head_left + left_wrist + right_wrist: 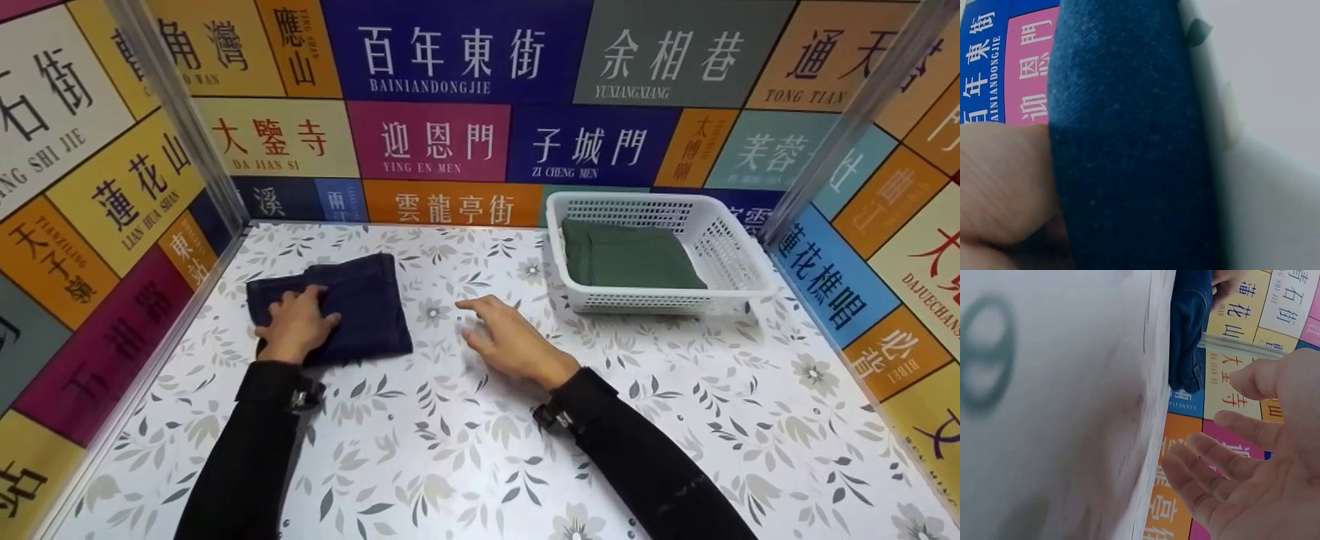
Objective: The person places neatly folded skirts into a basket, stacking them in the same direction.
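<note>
My left hand (pixel 295 324) rests on the left part of a folded, dark-blue denim garment (pixel 367 306), which lies on the white, flower-patterned tabletop (pixel 442 450). The fingers are spread over the top layer, a little bent; this hand covers a portion of the near edge. Which kind of garment it is, I cannot tell, because of the folding. In the left wrist view the denim is so close that it fills the middle, soft and without clear edges, and only a part of the thumb side is visible.

My right hand (pixel 517 345) holds nothing; its fingers are apart, above the tabletop between the denim and a white, perforated plastic basket (pixel 652 301). In the basket lies a folded dark-green cloth (pixel 630 255); the front rim hides its lower part. The right wrist view shows the tabletop too blurred for reading its pattern. Both my black sleeves (pixel 244 457) are cut off by the bottom edge of the head view.
</note>
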The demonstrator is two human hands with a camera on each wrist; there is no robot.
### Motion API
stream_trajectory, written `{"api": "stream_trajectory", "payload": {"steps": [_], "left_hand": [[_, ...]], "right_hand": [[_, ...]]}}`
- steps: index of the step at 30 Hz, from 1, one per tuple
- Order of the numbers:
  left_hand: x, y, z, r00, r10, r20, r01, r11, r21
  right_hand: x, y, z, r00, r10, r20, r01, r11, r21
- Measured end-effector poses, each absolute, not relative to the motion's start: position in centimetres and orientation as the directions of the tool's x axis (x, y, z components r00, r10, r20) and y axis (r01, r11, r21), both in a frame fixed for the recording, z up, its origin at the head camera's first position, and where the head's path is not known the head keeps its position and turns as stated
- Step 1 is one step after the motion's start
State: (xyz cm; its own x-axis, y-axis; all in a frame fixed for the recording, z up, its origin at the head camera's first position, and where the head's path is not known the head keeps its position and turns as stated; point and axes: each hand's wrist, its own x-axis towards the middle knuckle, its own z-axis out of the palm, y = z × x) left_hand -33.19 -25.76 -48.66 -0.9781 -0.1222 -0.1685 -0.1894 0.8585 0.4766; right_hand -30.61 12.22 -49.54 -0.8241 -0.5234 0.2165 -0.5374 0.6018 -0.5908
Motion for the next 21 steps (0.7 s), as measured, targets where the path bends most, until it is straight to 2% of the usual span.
{"api": "stream_trajectory", "payload": {"steps": [6,21], "left_hand": [[-33.0,-24.9,-48.7,-0.982,-0.101,-0.159,-0.165,0.869,0.466],[-32.0,-20.7,-48.5,-0.991,0.003,-0.132,-0.059,0.885,0.462]], "right_hand": [[-30.5,10.6,-49.4,-0.812,-0.554,0.183,-0.548,0.618,-0.563],[-30.8,10.0,-49.6,-0.857,-0.501,0.121,-0.453,0.62,-0.641]]}}
